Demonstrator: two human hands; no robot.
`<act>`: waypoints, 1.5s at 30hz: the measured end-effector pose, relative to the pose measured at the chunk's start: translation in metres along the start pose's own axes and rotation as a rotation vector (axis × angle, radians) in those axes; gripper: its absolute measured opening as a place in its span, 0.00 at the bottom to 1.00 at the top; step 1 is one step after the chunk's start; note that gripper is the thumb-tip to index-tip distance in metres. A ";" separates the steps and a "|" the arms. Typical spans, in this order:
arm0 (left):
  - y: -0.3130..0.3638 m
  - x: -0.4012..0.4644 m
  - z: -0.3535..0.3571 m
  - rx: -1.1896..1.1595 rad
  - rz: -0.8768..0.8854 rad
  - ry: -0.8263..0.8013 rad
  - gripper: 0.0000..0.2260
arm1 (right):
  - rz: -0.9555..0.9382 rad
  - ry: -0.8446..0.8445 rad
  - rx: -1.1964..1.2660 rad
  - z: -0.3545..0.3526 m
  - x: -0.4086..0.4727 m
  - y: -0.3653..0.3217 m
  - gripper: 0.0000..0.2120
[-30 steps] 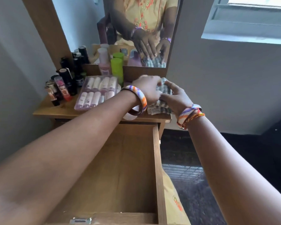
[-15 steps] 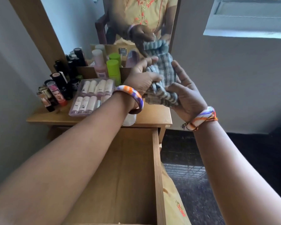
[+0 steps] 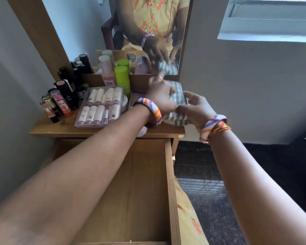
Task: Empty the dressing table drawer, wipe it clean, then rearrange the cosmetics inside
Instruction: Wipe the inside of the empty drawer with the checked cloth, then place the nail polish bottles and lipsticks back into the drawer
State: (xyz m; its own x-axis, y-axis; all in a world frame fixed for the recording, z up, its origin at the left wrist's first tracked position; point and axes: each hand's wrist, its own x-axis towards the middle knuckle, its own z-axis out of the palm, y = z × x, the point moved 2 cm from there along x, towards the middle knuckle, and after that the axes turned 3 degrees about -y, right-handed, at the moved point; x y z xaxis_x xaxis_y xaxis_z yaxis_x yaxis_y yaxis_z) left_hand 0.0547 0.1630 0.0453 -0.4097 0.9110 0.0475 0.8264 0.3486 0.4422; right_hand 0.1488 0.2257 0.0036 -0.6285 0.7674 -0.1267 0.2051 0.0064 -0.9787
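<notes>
Checked grey-and-white cotton cloth [image 3: 177, 99]: item one, held over the right end of the wooden desk [image 3: 63, 127], just in front of the mirror [image 3: 148, 32]. My left hand [image 3: 162, 96] lies over its near-left part and looks to grip it, though motion blur keeps me from reading the fingers with certainty. My right hand [image 3: 195, 107] holds the right edge, thumb on top and fingers curled beneath.

Pale wooden drawer [image 3: 136, 188]: pulled out toward me below the desk edge, its floor bare in the part I can see between my forearms. I judge the emptying done and the wiping about to start.

Cosmetics, on the desk's left half:
- clear plastic tray of small white tubes [image 3: 102, 106], two rows.
- pink pump bottle [image 3: 107, 73] and lime-green capped bottle [image 3: 122, 77], upright behind the tray.
- cluster of dark lipstick and mascara tubes [image 3: 67, 96] at the far left.
- small white round jar [image 3: 142, 132], at the desk's front edge under my left wrist.

Handling note: I would fold the cloth into a flat pad before lowering it, so one clean face meets the wood. I would wipe from the back of the drawer toward the front, working into the corners where dust likely gathers. As I bring my left arm down I should mind the jar at the edge and the tray beside my wrist.
</notes>
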 end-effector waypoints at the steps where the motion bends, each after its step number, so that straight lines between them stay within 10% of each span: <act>1: -0.001 0.000 0.004 0.102 -0.017 -0.104 0.15 | 0.008 0.057 -0.201 0.002 0.001 0.002 0.25; 9: 0.009 -0.002 0.014 0.401 0.007 -0.373 0.03 | 0.079 -0.008 -0.629 0.002 -0.005 -0.005 0.22; 13: -0.011 0.012 0.037 0.498 -0.017 -0.418 0.26 | 0.086 -0.029 -0.622 0.004 -0.001 -0.003 0.18; 17: -0.015 0.017 0.038 0.507 -0.015 -0.424 0.27 | 0.076 -0.032 -0.698 0.011 0.004 -0.006 0.17; 30: 0.001 -0.032 -0.035 0.260 0.102 0.097 0.16 | -0.192 0.312 -0.708 0.023 -0.023 -0.041 0.15; 45: -0.152 -0.093 -0.149 0.053 -0.123 0.397 0.09 | -0.476 -0.060 -0.863 0.164 -0.019 -0.105 0.11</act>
State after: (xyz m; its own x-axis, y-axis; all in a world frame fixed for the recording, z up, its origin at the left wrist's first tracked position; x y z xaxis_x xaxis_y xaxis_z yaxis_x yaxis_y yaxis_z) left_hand -0.0905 -0.0080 0.1067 -0.6150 0.7097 0.3437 0.7766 0.4698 0.4196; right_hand 0.0162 0.1058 0.0826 -0.8197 0.5295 0.2184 0.3827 0.7900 -0.4790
